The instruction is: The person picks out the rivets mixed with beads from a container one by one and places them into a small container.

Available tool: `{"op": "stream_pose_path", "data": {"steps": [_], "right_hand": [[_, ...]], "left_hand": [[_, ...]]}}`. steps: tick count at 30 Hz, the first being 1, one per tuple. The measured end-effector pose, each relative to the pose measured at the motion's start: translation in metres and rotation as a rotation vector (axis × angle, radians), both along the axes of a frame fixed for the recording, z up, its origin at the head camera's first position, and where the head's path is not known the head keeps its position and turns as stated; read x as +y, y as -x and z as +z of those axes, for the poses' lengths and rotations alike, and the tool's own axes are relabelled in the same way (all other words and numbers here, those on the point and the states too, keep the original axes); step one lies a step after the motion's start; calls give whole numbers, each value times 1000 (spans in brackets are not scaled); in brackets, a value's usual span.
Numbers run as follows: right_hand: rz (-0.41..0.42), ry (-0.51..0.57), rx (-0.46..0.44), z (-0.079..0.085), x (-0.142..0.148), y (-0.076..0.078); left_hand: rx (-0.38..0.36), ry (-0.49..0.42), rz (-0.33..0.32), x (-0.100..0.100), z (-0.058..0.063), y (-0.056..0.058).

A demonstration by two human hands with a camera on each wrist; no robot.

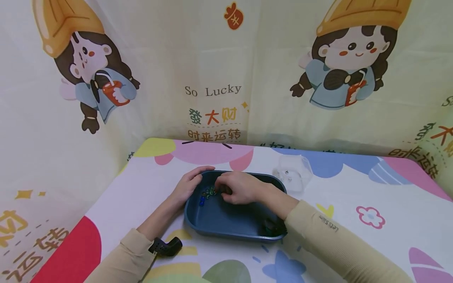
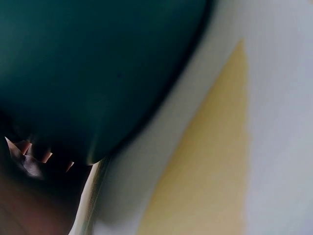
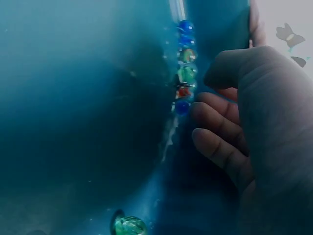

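A dark blue tray (image 1: 237,234) with rounded corners stands on the table. My left hand (image 1: 189,184) grips its left end, with the thumb at the rim. Inside, at the left, glass marbles (image 1: 211,191) in blue, green and red-orange lie close together. In the right wrist view they form a row along the tray wall, and one green marble (image 3: 131,226) sits apart. My right hand (image 1: 244,188) reaches into the tray from the right. Its bent fingers (image 3: 210,142) are right beside the row, with nothing visible between them and the thumb.
A clear plastic container (image 1: 291,173) with small clear pieces stands behind the tray's right end. A black wrist device (image 1: 166,247) is on the left sleeve. The table carries a colourful printed cover (image 1: 339,220), and a printed curtain (image 1: 212,47) hangs behind.
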State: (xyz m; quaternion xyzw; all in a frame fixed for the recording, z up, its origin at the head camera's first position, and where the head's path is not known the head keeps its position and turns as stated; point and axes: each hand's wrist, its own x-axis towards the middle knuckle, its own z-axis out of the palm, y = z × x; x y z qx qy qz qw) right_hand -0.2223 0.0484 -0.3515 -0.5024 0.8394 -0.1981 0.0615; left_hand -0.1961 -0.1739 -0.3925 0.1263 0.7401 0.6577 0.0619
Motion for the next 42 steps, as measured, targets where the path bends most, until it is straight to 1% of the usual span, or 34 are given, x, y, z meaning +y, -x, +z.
{"op": "stream_pose_path", "data": {"steps": [3, 7, 10, 19, 26, 35, 42], "right_hand": [[0, -26, 3, 0, -2, 0], [14, -61, 47, -2, -6, -1], [15, -95, 86, -4, -10, -2], [33, -159, 134, -7, -16, -1], [46, -171, 114, -9, -17, 1], [95, -157, 60, -10, -14, 2], [94, -156, 27, -8, -13, 2]], "left_hand": [[0, -2, -7, 0, 0, 0], [-1, -14, -16, 1, -1, 1], [-2, -19, -10, 1, -2, 0], [7, -31, -12, 0, -2, -1], [13, -22, -9, -1, -2, 0], [-2, -22, -13, 0, -1, 0], [-6, -16, -10, 1, 0, 0]]}}
